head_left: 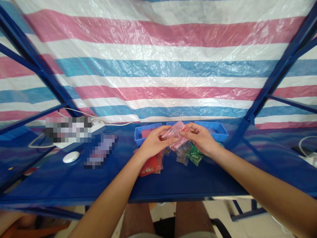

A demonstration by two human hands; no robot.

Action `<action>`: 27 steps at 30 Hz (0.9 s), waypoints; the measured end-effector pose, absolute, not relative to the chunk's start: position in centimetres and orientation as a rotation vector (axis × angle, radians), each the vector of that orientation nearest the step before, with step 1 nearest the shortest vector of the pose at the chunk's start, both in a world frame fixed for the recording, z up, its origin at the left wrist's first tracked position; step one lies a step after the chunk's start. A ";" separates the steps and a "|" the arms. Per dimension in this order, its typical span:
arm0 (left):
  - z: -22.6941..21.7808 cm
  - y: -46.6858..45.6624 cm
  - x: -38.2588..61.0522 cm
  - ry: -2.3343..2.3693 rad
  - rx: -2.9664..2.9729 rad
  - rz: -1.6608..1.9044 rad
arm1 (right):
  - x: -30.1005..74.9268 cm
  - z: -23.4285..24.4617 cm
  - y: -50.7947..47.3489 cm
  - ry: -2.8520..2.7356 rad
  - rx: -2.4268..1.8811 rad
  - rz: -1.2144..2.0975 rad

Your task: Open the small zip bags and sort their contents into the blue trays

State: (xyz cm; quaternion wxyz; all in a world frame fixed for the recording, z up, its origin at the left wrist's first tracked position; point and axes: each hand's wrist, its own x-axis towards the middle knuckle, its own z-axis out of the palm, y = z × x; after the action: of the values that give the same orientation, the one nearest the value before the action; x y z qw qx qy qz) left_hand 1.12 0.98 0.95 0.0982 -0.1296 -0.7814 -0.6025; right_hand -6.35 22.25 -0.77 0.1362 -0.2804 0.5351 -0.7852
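Pinkish see-through plastic forms the small bag (175, 132) pinched between the fingertips of the left hand (156, 141) and the right hand (201, 137), held up in front of the blue bins (219, 131) and above the clear bags (182, 156) and green bags (195, 156) on the blue table (188, 186). Should either of the 2 pinches be slackened, the slick film could be lost among those bags or the red bags (150, 165) beside them; were it tugged unevenly, it might be torn, though whether its mouth is open cannot be told.
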 end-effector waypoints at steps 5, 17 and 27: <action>1.3 0.7 1.3 -2.302 -0.368 -1.561 | -6.7 -0.7 22.5 1.583 -0.727 -2.321; 3.5 -7.4 0.1 -2.180 -0.254 -0.830 | -6.5 -0.3 22.9 1.611 -0.674 -2.295; 2.6 -9.5 0.2 -2.448 -0.406 -0.718 | -6.6 -0.4 22.9 1.636 -0.703 -2.252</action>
State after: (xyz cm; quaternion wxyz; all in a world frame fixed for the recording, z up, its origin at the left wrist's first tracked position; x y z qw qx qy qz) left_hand 0.16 -9.53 2.55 0.2755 -0.1511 -0.9110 -0.2671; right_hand -6.63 22.91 -0.41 0.1349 -0.2425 0.5647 -0.7772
